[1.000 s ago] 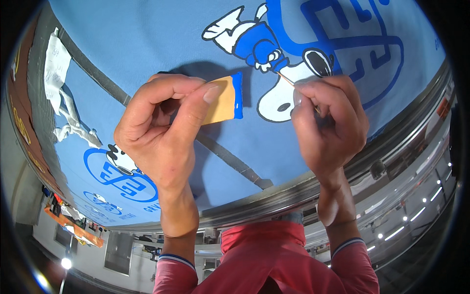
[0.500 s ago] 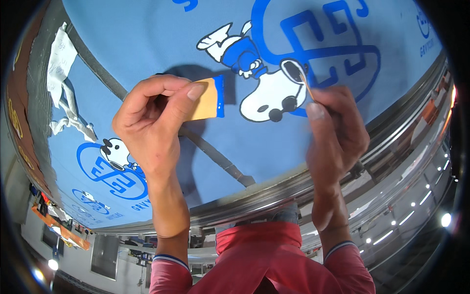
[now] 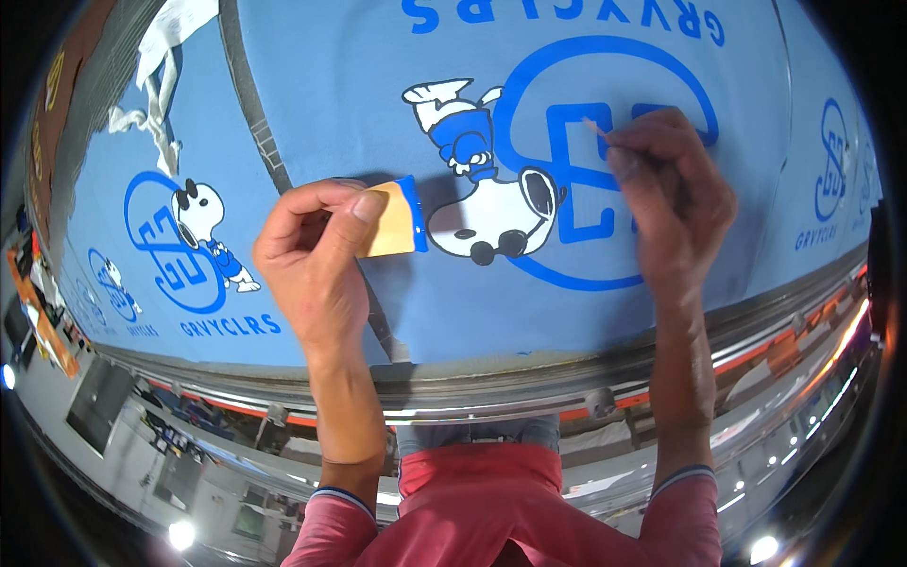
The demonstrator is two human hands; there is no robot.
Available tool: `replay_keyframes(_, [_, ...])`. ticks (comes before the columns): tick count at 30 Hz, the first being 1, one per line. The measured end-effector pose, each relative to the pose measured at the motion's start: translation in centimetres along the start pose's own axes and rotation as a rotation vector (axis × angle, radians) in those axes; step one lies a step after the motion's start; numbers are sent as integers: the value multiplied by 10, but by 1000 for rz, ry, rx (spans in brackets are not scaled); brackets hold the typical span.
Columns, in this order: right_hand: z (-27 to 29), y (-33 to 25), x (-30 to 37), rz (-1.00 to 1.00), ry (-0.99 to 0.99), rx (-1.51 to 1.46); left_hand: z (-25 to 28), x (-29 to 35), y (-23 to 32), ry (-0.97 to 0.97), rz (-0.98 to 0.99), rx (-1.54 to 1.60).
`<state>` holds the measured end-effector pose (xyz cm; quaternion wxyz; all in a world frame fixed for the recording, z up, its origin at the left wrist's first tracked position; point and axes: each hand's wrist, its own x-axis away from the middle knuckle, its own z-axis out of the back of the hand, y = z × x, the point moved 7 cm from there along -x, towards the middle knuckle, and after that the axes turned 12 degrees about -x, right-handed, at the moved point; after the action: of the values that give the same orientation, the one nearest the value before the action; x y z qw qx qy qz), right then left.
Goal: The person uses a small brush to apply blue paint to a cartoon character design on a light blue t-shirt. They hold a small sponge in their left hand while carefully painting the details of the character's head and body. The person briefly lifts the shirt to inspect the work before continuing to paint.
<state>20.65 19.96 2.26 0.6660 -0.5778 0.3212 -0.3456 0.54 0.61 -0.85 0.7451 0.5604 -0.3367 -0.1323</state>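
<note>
Between thumb and fingers, my left hand (image 3: 316, 250) pinches a small yellow-orange card (image 3: 389, 227) whose right edge is coated with wet-looking blue paint. It is held above light blue fabric (image 3: 378, 104), just left of a printed white cartoon dog (image 3: 491, 217) in a blue top. My right hand (image 3: 675, 184) is closed on a thin stick (image 3: 593, 126), its tip over the blue line emblem (image 3: 605, 42) printed beside the dog. Whether the tip touches the fabric I cannot tell; its exact shape is blurred.
Dark strips (image 3: 253, 104) divide the fabric panels. Crumpled white cloth (image 3: 162, 76) lies at the far left. More dog-and-emblem prints (image 3: 175, 241) run along the left, others at the right. A metal rail (image 3: 453, 411) edges the table in front of me.
My right hand has moved from the dog's ear to over the emblem. The view has shifted along the fabric; my left hand keeps the card beside the dog's head.
</note>
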Motion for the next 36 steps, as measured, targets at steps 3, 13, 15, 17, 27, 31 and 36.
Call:
replay_keyframes(3, [-18,0,1,59,-63,-90,-7,6,1,60,-67,-66])
replay_keyframes(13, [-49,6,19,279,-214,67,-19,6,0,43,-113,-103])
replay_keyframes(15, [-51,4,16,313,-253,74,-20,5,1,32,-133,-115])
replay_keyframes(17, [-54,3,15,317,-287,106,-20,4,3,29,-151,-133])
replay_keyframes(27, [-59,4,18,388,-353,125,-22,4,2,29,-155,-140])
replay_keyframes(31, [-59,4,18,387,-358,143,-22,4,4,26,-214,-171])
replay_keyframes(36, [-60,5,18,353,-317,155,-23,4,4,30,-195,-160])
